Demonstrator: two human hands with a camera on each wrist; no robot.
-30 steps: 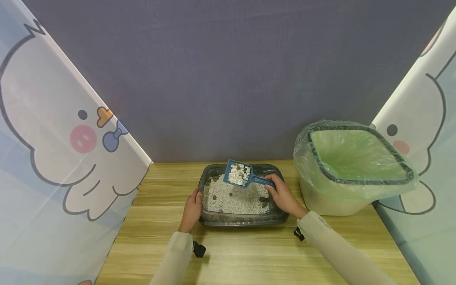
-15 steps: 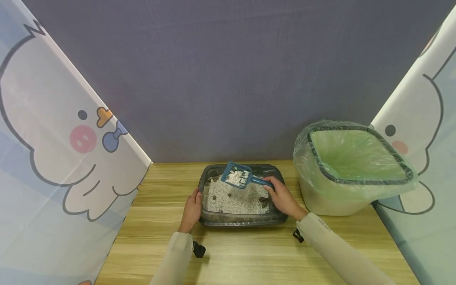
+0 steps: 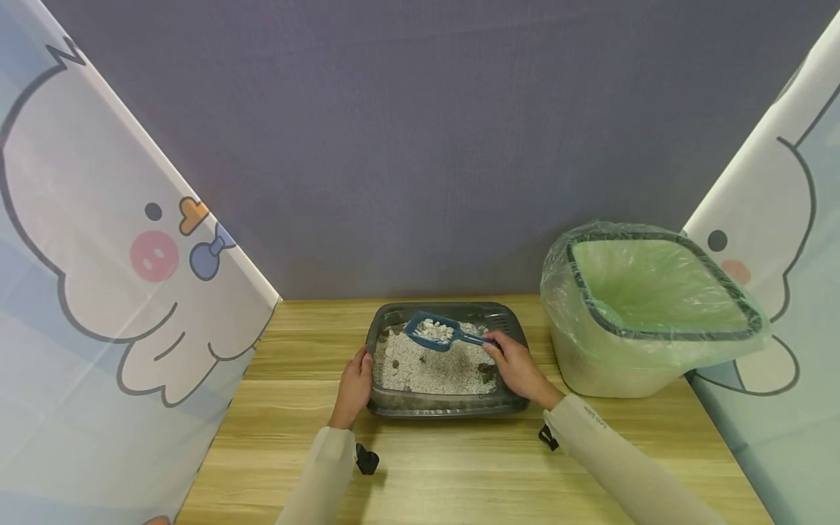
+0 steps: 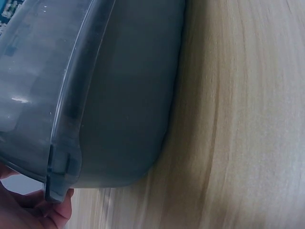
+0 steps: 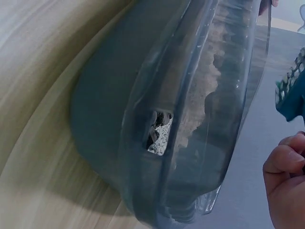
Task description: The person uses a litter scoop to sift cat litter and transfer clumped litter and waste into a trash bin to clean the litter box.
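Observation:
A dark translucent litter box (image 3: 446,405) holds pale litter (image 3: 420,368) with several brown clumps in it, the darkest clump (image 3: 486,372) at the right side. My left hand (image 3: 355,383) grips the box's left rim; the left wrist view shows its fingers (image 4: 59,212) curled at the rim's end. In my right hand (image 3: 520,367) is the handle of a blue slotted litter scoop (image 3: 453,339), held above the litter. Whitish pieces (image 3: 434,330) lie in the scoop. The right wrist view catches only part of the scoop (image 5: 293,98) and curled fingers (image 5: 286,160).
To the right stands a pale bin (image 3: 597,372) lined with a green plastic bag (image 3: 663,281), a dark ring around its mouth. Everything sits on a wood-grain table (image 3: 453,474). A grey back wall (image 3: 420,182) and printed side panels enclose it.
The scoop has dropped lower and shifted slightly left, and its blade has tilted. Fewer pieces lie in it than a second ago. My left hand and the box have stayed put.

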